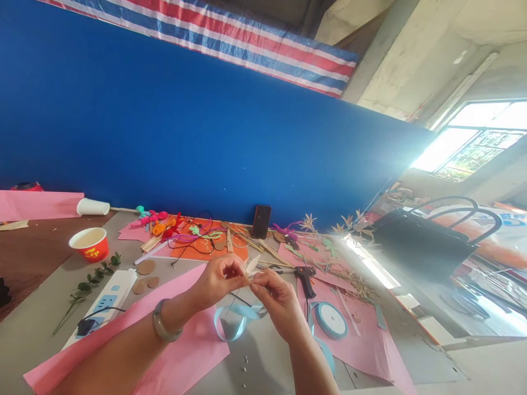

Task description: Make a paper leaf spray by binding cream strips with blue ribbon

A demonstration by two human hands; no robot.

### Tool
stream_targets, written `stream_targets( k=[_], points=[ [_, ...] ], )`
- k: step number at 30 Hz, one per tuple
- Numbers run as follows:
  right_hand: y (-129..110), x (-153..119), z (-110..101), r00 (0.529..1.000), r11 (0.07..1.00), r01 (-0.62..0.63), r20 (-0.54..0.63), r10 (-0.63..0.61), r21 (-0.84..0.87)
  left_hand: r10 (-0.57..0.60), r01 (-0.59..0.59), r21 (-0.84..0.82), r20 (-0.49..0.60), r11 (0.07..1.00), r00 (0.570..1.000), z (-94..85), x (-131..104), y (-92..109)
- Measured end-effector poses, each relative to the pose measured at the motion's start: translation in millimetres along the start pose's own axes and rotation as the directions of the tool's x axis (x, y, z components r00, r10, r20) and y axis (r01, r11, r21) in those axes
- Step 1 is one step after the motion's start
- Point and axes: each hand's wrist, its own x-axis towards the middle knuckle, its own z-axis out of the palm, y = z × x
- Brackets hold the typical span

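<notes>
My left hand (220, 281), with a bangle (162, 322) at its wrist, is closed in a pinch. My right hand (278, 300) pinches right beside it, the fingertips of both hands meeting. A pale leaf-shaped piece (252, 264) sticks up from between the fingers; its lower end is hidden by them. Below the left fingers hangs a thin dark wire or stem (233, 302). A loop of light blue ribbon (230, 336) lies under the hands. Several tiny shiny beads (245, 369) rest on the grey table nearer to me.
Right of my hands are a glue gun (306, 281) and a ribbon spool (330, 320) on pink paper (362, 351). A power strip (102, 304), leafy sprig (93, 282) and red paper cup (89, 245) stand left. Behind are a phone (262, 221) and a blue panel (214, 126).
</notes>
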Motion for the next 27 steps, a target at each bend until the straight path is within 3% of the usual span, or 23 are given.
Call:
stream_targets(
  k=[6,13,18,21,24,27],
  points=[
    [-6,-4,-3,0.999,0.999,-0.019,-0.029,0.018,-0.048,-0.113,0.113,0.006,-0.001,0.994,0.994,3.1,-4,1],
    [-12,-12,-5,0.994,0.978,0.056,-0.076,-0.072,-0.203,-0.055,0.064,0.105,-0.082,0.992,0.995,8.1,-8,4],
    [-15,-21,3,0.915,0.939,0.214,-0.281,-0.289,-0.269,0.113,-0.084,0.19,-0.147,0.978,0.983,8.2,-9,-7],
    [-18,-23,9,0.866,0.914,0.259,-0.344,-0.363,-0.312,0.243,-0.201,0.251,-0.147,0.947,0.959,8.8,-11,-13],
    [-20,-23,15,0.855,0.919,0.253,-0.373,-0.359,-0.304,0.361,-0.302,0.329,-0.136,0.895,0.923,9.1,-13,-16],
    [-22,-22,19,0.876,0.935,0.232,-0.36,-0.321,-0.269,0.429,-0.357,0.368,-0.135,0.859,0.893,8.7,-13,-15]
  ],
)
